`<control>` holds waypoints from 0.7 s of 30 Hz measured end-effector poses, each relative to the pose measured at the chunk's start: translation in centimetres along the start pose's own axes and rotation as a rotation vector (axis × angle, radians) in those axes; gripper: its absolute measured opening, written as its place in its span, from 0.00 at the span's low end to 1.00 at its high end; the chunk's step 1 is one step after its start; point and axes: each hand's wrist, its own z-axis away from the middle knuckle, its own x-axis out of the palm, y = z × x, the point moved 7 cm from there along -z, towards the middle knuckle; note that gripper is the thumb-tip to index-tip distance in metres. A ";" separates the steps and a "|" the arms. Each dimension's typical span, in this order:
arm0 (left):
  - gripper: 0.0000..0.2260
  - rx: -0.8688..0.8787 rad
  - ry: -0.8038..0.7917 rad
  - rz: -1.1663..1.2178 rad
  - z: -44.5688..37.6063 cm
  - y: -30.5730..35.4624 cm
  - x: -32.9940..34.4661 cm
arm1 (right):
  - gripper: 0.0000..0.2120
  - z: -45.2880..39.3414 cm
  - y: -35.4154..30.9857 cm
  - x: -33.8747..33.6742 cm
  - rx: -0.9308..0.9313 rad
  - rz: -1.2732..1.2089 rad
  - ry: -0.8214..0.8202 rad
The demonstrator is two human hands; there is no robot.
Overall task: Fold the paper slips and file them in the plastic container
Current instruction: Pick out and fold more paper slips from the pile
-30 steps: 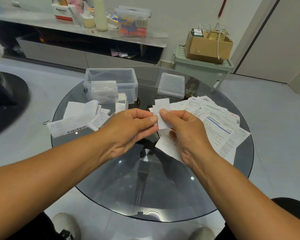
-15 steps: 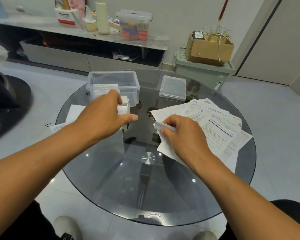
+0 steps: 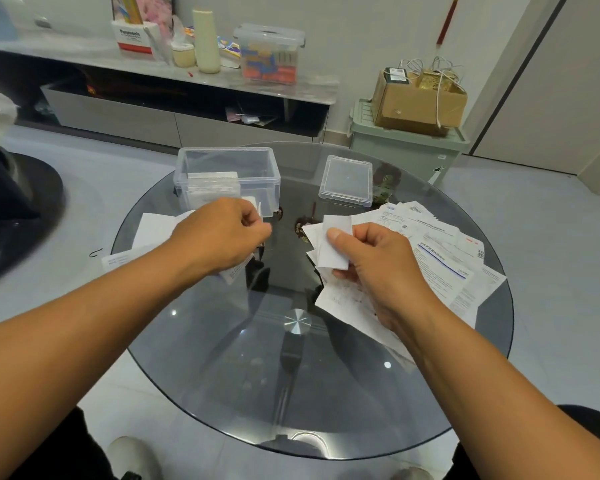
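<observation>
A folded slip is pinched by the right hand for filing in the far container; the left hand is curled, contents unclear.

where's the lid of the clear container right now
In the head view, the lid lies flat on the far part of the glass table, right of the open plastic container, just beyond the spread papers.

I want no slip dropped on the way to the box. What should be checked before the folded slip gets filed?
1. Right hand pinches folded slip under the thumb: ok.
2. Plastic container open on top: ok.
3. Lid lies apart, to the container's right: ok.
4. Room beside the slips already filed: ok.
5. Left hand free to help: cannot tell; its fingers are curled and white paper shows at them.
</observation>
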 end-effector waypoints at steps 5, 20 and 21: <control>0.22 -0.050 0.069 -0.123 -0.5 0.1 0.1 | 0.06 0.0 0.2 0.2 0.014 -0.032 -0.006; 0.07 0.196 -0.087 0.538 2.6 4.5 2.0 | 0.18 -0.7 1.4 1.6 0.142 -0.337 -0.043; 0.07 0.210 -0.101 0.554 2.8 4.6 2.1 | 0.17 -0.7 1.6 1.8 0.152 -0.341 -0.062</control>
